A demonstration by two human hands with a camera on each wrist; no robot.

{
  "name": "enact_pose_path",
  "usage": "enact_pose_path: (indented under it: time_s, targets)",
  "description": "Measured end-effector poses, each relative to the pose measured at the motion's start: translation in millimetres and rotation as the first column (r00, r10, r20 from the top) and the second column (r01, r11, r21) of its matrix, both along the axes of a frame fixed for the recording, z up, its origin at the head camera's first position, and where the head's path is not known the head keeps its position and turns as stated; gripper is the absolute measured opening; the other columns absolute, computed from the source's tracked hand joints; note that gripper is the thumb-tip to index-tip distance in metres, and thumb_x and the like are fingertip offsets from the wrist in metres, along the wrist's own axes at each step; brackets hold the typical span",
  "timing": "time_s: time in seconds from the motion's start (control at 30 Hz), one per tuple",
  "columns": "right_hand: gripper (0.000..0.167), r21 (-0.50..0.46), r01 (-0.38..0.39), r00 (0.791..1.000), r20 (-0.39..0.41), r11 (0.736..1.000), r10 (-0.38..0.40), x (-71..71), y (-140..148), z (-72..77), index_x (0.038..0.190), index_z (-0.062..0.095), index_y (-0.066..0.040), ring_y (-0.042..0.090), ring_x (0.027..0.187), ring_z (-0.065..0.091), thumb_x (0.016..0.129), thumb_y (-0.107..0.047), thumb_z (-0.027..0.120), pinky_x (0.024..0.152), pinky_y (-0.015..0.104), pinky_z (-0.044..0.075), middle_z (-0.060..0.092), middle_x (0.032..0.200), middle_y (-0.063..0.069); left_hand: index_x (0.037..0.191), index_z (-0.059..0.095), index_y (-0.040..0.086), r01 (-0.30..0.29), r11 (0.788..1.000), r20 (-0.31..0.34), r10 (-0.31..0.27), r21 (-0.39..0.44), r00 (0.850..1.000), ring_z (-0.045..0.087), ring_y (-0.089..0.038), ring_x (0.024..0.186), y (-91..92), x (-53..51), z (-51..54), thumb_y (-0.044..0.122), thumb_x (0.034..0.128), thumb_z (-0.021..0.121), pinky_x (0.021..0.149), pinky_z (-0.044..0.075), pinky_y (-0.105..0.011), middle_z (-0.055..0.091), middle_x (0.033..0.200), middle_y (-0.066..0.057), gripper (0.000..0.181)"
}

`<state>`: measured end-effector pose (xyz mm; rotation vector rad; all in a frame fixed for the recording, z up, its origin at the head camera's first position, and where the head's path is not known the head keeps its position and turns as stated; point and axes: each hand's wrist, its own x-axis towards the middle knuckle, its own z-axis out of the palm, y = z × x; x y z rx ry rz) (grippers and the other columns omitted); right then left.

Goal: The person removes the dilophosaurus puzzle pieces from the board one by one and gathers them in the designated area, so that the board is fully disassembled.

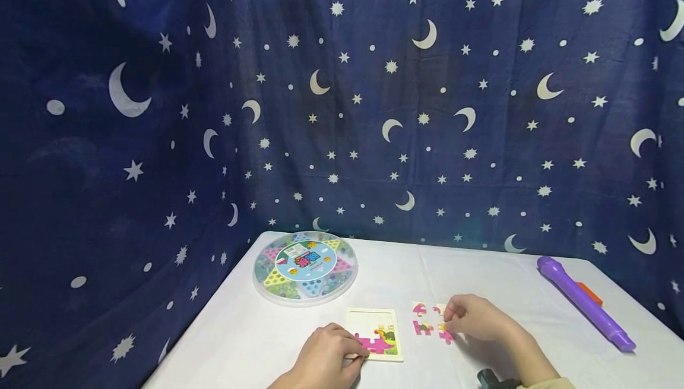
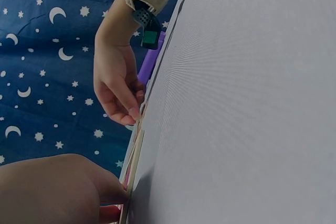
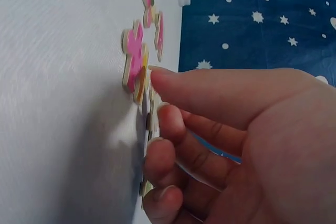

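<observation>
Pieces (image 1: 422, 328) may scatter if my right hand (image 1: 478, 319), whose pinch I cannot tell, brushes them, while my left hand (image 1: 328, 353) pinches the tray (image 1: 371, 310).

starry cloth (image 1: 363, 218) hung around a white table (image 1: 224, 329)

the back and left side are closed off by dark blue cloth, on which pale crescent moons (image 1: 430, 38), stars (image 1: 390, 66) and dots (image 1: 372, 48) are printed. a corner is formed between them. the table is covered in plain white, and soft shadows (image 3: 97, 148) are cast on it
</observation>
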<state>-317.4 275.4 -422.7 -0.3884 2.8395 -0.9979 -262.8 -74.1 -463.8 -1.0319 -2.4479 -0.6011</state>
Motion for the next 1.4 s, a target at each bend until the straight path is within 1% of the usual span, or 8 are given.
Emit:
enact_pose_path:
  time_s: [0.13, 0.23, 0.37, 0.53, 0.7, 0.93, 1.17, 1.4]
  targets:
    - [0.016, -0.002, -0.051, 0.998, -0.041, 0.999, 0.051, 1.5, -6.1, 1.8, 0.087, 0.064, -0.01, 0.02, 0.066, 0.052, 0.083, -0.011, 0.079, 0.058, 0.034, 0.043, 0.058, 0.075, 0.0, 0.092, 0.084, 0.027, -0.001, 1.0, 0.004, 0.001, -0.001, 1.0, 0.064, -0.004, 0.091, 0.1, 1.0, 0.9, 0.022, 0.084, 0.08, 0.077, 0.052, -0.027, 0.074, 0.092, 0.016, 0.01]
    - [0.015, 0.002, -0.055, 0.997, -0.057, 0.998, 0.055, 2.2, -14.7, 2.1, 0.088, 0.064, -0.012, 0.02, 0.066, 0.052, 0.084, -0.013, 0.078, 0.059, 0.035, 0.042, 0.059, 0.076, -0.001, 0.092, 0.084, 0.027, -0.003, 1.0, 0.003, 0.003, 0.003, 1.0, 0.064, -0.004, 0.091, -0.3, 1.8, 1.3, 0.022, 0.0848, 0.08, 0.078, 0.052, -0.027, 0.074, 0.092, 0.017, 0.01]
    - [0.013, -0.031, -0.067, 0.995, -0.076, 0.997, 0.064, 3.2, -26.4, 0.0, 0.088, 0.065, -0.011, 0.017, 0.061, 0.052, 0.086, -0.013, 0.077, 0.054, 0.032, 0.043, 0.059, 0.077, -0.001, 0.092, 0.084, 0.027, 0.001, 1.0, 0.002, -0.001, 0.004, 1.0, 0.064, -0.004, 0.091, -0.7, 2.0, 1.1, 0.022, 0.085, 0.08, 0.078, 0.052, -0.027, 0.073, 0.092, 0.017, 0.009]
    - [0.012, -0.074, -0.082, 0.995, -0.056, 0.994, 0.078, 5.4, -38.5, -0.5, 0.093, 0.066, -0.011, 0.016, 0.055, 0.053, 0.088, -0.013, 0.077, 0.048, 0.03, 0.045, 0.06, 0.08, 0.0, 0.093, 0.084, 0.027, 0.011, 1.0, 0.011, -0.011, 0.002, 1.0, 0.064, -0.003, 0.091, -0.6, 1.6, 1.1, 0.023, 0.0851, 0.08, 0.078, 0.052, -0.027, 0.073, 0.092, 0.017, 0.01]
    - [0.014, -0.052, -0.105, 0.993, -0.069, 0.993, 0.101, 7.6, -49.3, 3.0, 0.096, 0.066, -0.012, 0.017, 0.057, 0.053, 0.089, -0.016, 0.078, 0.047, 0.031, 0.044, 0.061, 0.084, -0.003, 0.093, 0.084, 0.028, 0.018, 1.0, 0.022, -0.018, 0.004, 1.0, 0.063, -0.003, 0.091, -0.4, 1.4, 1.9, 0.024, 0.0855, 0.08, 0.078, 0.052, -0.027, 0.073, 0.092, 0.018, 0.01]
    - [0.013, -0.027, -0.154, 0.979, -0.136, 0.988, 0.149, 9.0, -60.6, 3.2, 0.095, 0.067, -0.015, 0.015, 0.066, 0.053, 0.088, -0.016, 0.078, 0.06, 0.03, 0.042, 0.063, 0.085, -0.007, 0.092, 0.084, 0.025, 0.07, 0.997, 0.028, -0.071, 0.023, 0.997, 0.063, -0.001, 0.091, 0.1, 0.5, 1.5, 0.02, 0.0851, 0.079, 0.078, 0.052, -0.023, 0.073, 0.091, 0.018, 0.01]
    - [0.011, -0.033, -0.235, 0.958, -0.179, 0.971, 0.226, 10.0, -70.5, -1.7, 0.098, 0.069, -0.014, 0.011, 0.069, 0.055, 0.09, -0.017, 0.076, 0.064, 0.03, 0.043, 0.065, 0.088, -0.01, 0.093, 0.084, 0.026, 0.097, 0.995, 0.052, -0.097, 0.012, 0.994, 0.063, -0.001, 0.094, -1.1, 0.1, 0.6, 0.021, 0.0856, 0.079, 0.081, 0.052, -0.025, 0.073, 0.092, 0.018, 0.011]
    - [0.01, -0.017, -0.285, 0.948, -0.154, 0.958, 0.279, 12.1, -83.8, -3.6, 0.098, 0.072, -0.018, 0.009, 0.071, 0.055, 0.089, -0.016, 0.077, 0.066, 0.029, 0.044, 0.066, 0.088, -0.013, 0.095, 0.084, 0.026, 0.1, 0.995, 0.066, -0.1, 0.003, 0.993, 0.063, -0.001, 0.095, -1.6, -0.8, 1.9, 0.021, 0.0863, 0.078, 0.081, 0.053, -0.026, 0.074, 0.093, 0.018, 0.011]
